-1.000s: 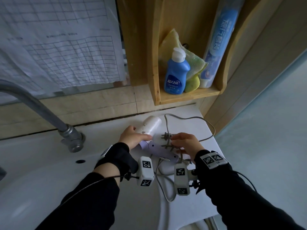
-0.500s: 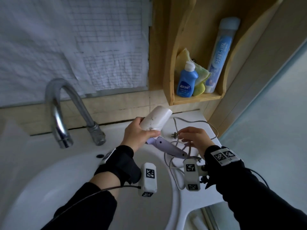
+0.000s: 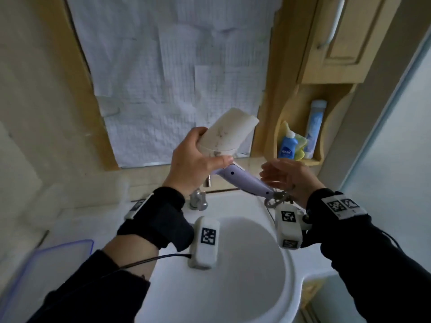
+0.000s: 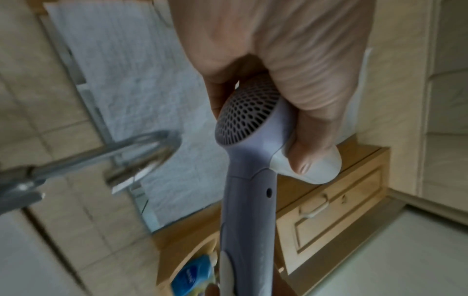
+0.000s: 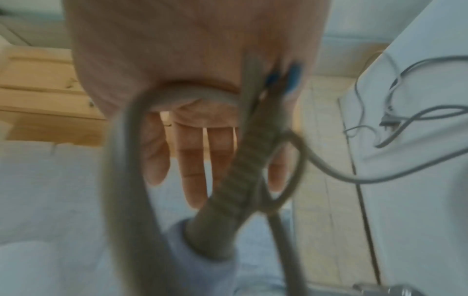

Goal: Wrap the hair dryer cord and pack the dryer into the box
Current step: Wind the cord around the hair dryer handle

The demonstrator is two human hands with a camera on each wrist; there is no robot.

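My left hand [image 3: 193,159] grips the white barrel of the hair dryer [image 3: 229,134] and holds it in the air above the sink, thumb under the barrel [image 4: 303,158]. The lilac handle [image 3: 245,183] slants down to the right. My right hand [image 3: 286,178] is beside the handle's end with its fingers [image 5: 195,164] straight and spread. The grey cord [image 5: 126,160] loops loosely in front of that palm, and its ribbed sleeve [image 5: 243,170] leaves the handle. The plug [image 5: 388,120] lies on the white counter. A clear box with a blue rim [image 3: 58,248] sits at the lower left.
The white sink basin [image 3: 245,276] is below both hands, with the chrome faucet [image 3: 198,199] behind it. A wooden shelf at the right holds a blue bottle [image 3: 288,148] and a tall tube [image 3: 316,127]. Paper sheets [image 3: 175,66] cover the mirror.
My left hand has lifted the dryer from the counter to well above the sink. My right hand has let go of the cord by the plug and spread its fingers.
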